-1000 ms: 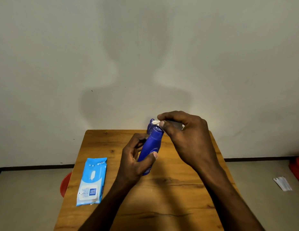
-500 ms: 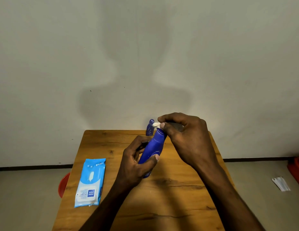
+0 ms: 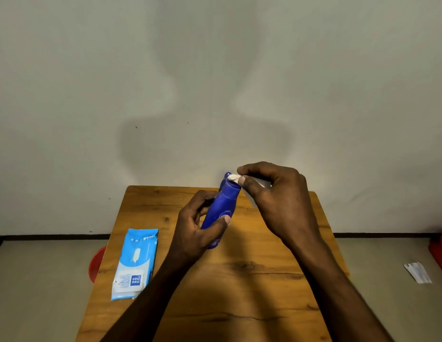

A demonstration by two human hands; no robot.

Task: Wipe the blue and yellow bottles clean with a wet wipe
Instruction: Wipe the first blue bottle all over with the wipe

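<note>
Over a small wooden desk (image 3: 239,292) set against a plain pale wall, the head camera looks down on two bare hands working together. The left hand (image 3: 197,233) has its grip closed around the lower body of a blue bottle (image 3: 221,213), thumb across the front and fingers curled behind, holding it tilted with its top leaning away toward the wall and clear of the desk. The right hand (image 3: 274,193) reaches in from the right, thumb and forefinger pinched shut on a small bunched white wet wipe (image 3: 233,178), which is pressed against the neck at the bottle's top. A darker blue piece, probably the open flip cap, shows just behind the wipe. A thin grey-white strip, perhaps more of the wipe, lies under the right hand's fingers; it is hard to tell.

Near the desk's left edge, well apart from the hands, a light blue pack of wet wipes (image 3: 134,265) lies flat with its flap closed. A red round object (image 3: 96,264) peeks out from below the desk's left side, and a scrap of white paper (image 3: 417,272) lies on the floor at far right.

No yellow bottle is in view. Judging from this, the task seems to be in its first half: the blue bottle's top is being wiped, how much of its body is clean cannot be told, and the yellow bottle is left to do.
</note>
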